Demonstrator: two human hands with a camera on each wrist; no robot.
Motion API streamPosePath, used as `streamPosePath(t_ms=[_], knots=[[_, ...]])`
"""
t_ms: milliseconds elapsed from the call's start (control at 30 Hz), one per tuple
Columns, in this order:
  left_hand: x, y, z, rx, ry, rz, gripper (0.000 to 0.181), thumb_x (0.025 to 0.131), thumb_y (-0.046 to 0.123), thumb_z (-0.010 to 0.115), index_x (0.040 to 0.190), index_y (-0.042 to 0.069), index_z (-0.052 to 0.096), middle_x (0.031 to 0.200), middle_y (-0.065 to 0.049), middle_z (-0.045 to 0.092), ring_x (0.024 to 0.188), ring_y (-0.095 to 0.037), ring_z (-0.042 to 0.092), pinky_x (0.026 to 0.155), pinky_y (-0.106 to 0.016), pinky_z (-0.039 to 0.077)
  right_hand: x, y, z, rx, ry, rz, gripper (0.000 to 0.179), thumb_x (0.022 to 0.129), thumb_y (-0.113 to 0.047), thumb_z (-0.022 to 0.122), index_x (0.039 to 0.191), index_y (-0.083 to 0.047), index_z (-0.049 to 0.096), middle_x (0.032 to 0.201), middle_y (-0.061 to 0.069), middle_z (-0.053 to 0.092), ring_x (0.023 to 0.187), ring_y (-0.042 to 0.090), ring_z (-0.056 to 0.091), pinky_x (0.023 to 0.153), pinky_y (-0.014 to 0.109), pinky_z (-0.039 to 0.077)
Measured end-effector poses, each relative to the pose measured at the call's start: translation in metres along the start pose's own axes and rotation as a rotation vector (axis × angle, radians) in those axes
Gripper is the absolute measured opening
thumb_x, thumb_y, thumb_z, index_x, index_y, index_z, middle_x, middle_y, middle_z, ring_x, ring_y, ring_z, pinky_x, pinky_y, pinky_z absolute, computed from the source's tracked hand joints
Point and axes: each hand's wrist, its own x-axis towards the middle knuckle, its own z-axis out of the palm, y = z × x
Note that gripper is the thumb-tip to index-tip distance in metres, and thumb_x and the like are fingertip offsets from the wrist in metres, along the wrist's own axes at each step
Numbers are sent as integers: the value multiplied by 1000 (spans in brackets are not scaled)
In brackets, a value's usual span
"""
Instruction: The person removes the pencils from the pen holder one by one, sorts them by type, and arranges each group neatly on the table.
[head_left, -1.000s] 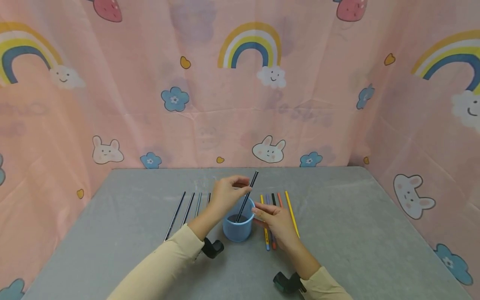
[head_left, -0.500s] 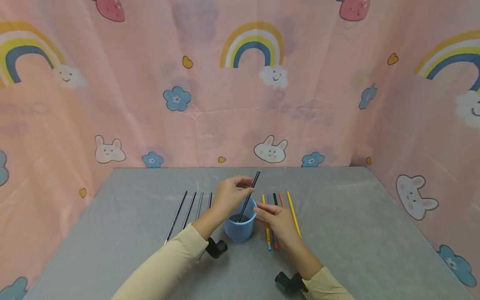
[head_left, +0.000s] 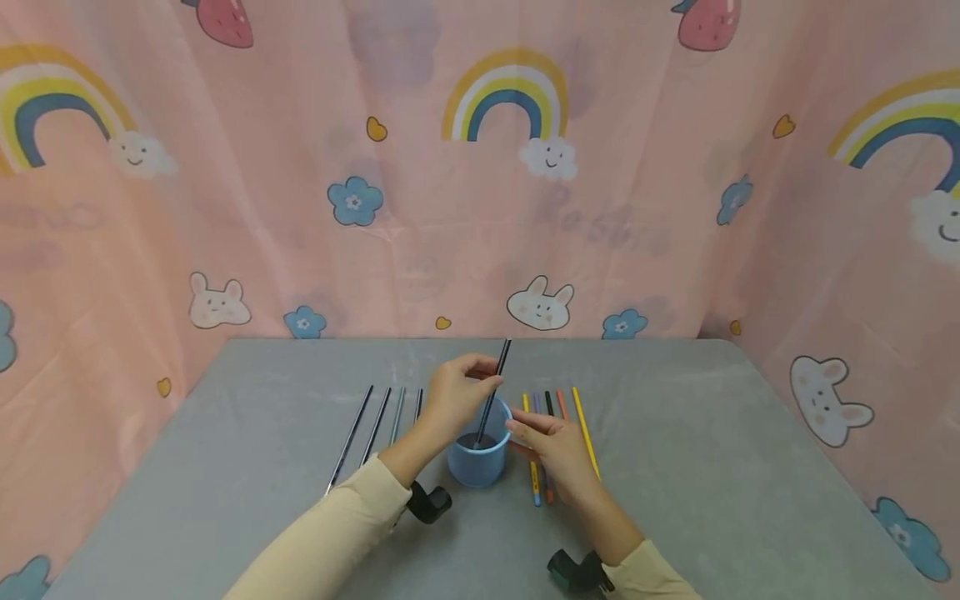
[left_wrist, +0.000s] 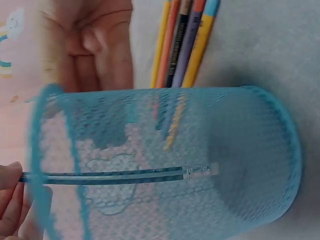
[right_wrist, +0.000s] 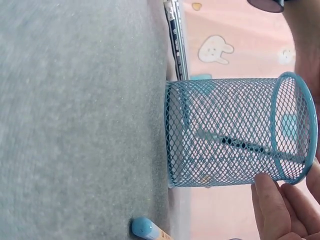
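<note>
My left hand (head_left: 453,400) pinches a dark striped pencil (head_left: 492,400) near its upper part. The pencil leans inside a light blue mesh pen holder (head_left: 477,468), which stands upright on the table. In the left wrist view, the pencil's eraser end (left_wrist: 200,171) points down inside the holder, close to its bottom; contact cannot be told. My right hand (head_left: 561,446) holds the pen holder at the right side of its rim, and in the right wrist view its fingers (right_wrist: 272,205) lie against the mesh wall.
Several dark and teal pencils (head_left: 350,437) lie in a row left of the holder. Several coloured pencils (head_left: 585,433), yellow, orange, black and purple, lie to its right, partly behind the right hand. A grey table (head_left: 712,467) meets a pink printed curtain (head_left: 405,267).
The pencil in my left hand has tipped slightly left and stands a little more upright inside the pen holder. My right hand and the holder have hardly moved.
</note>
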Motion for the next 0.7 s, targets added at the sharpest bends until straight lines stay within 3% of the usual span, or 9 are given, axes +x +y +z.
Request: streamPosePath(t_ms=[167, 433, 700], knots=[[-4, 15, -17, -32, 43, 19, 21, 91, 17, 72, 110, 8, 73, 104, -7, 75, 101, -24, 69, 83, -39, 58, 1, 3, 2, 6, 19, 1, 30, 93, -8, 68, 120, 5, 69, 125, 21, 68, 107, 21, 71, 90, 42, 58], [-2, 35, -44, -94, 121, 102, 22, 89, 19, 75, 108, 8, 73, 104, -8, 75, 104, -21, 68, 97, -46, 53, 3, 5, 1, 3, 17, 12, 29, 92, -7, 70, 119, 3, 70, 120, 18, 71, 106, 22, 72, 86, 38, 59], [-3, 44, -69, -141, 183, 112, 23, 89, 19, 75, 109, 6, 74, 108, -10, 75, 104, -21, 68, 90, -39, 56, 1, 1, 2, 13, 19, 21, 29, 92, -6, 69, 119, 5, 69, 119, 19, 71, 106, 22, 72, 87, 38, 59]])
